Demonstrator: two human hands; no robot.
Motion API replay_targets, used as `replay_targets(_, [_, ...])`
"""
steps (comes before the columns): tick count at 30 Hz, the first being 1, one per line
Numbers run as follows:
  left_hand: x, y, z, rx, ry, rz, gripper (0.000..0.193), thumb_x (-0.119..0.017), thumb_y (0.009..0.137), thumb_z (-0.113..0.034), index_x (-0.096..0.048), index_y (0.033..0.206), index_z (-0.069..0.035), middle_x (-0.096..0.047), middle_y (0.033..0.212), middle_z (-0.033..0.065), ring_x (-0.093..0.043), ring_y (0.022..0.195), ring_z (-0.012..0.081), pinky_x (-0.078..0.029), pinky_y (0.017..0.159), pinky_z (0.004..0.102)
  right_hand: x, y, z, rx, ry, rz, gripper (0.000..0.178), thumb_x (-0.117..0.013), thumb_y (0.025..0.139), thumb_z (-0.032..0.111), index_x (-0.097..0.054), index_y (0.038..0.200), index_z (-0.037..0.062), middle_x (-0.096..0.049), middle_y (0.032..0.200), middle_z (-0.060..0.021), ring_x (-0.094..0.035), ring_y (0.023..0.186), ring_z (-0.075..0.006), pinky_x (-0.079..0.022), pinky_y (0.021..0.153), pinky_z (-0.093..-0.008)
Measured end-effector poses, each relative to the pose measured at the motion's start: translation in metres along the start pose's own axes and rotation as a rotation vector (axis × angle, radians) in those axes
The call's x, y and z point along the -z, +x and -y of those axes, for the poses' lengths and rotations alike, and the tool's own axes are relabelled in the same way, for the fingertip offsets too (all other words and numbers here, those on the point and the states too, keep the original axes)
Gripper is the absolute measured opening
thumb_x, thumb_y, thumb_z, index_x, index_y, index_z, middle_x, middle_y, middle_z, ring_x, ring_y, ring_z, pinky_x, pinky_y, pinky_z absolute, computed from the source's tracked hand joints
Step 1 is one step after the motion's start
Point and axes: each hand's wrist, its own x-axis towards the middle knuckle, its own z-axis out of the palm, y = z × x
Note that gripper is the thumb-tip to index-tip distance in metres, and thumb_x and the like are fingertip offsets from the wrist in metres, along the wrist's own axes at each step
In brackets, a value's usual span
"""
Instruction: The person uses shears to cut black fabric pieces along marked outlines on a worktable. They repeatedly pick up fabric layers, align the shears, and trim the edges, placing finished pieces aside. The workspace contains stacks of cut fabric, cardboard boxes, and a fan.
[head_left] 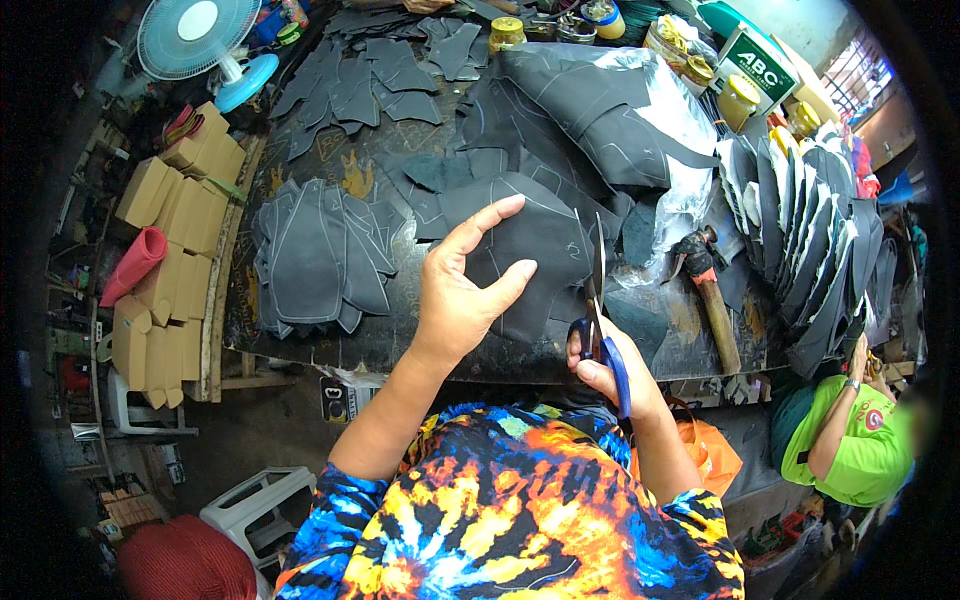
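Observation:
Over a black leather-like piece with pale drawn lines, my left hand has its thumb and forefinger spread wide. The other fingers of that hand are hidden, so any grip from below does not show. My right hand is closed round the blue handles of a pair of scissors. Their blades point away from me, slightly apart, at the right edge of the piece. To the left lies a stack of cut black pieces marked with pale lines.
A hammer lies right of the scissors. Black sheets on clear plastic lie beyond, with jars behind. Standing pieces line the right. Cardboard boxes and a fan are left. A person in green sits right.

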Motion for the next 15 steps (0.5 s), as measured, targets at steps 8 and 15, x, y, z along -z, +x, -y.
replay_targets(8, [0.002,-0.003,0.004,-0.034,-0.029,-0.013,0.066,-0.078,0.08,0.004,-0.058,0.142,0.0,-0.063,0.139,0.0098,-0.058,0.129,0.0174,-0.041,0.113,0.032,-0.008,-0.005,-0.004,-0.091,-0.03,-0.138,0.023,-0.078,0.09,0.016,-0.057,0.085,0.0084,-0.051,0.076,0.0065,-0.044,0.07,-0.0034,-0.039,0.064,-0.0224])
replay_targets(15, [-0.003,-0.006,0.002,-0.053,-0.109,-0.098,0.068,-0.078,0.081,0.003,-0.056,0.145,0.001,-0.063,0.141,0.0108,-0.057,0.13,0.0175,-0.04,0.114,0.032,-0.003,-0.012,-0.008,-0.119,0.06,-0.167,0.023,-0.078,0.091,0.016,-0.056,0.087,0.0093,-0.051,0.073,0.0081,-0.043,0.067,-0.0017,-0.036,0.06,-0.0204])
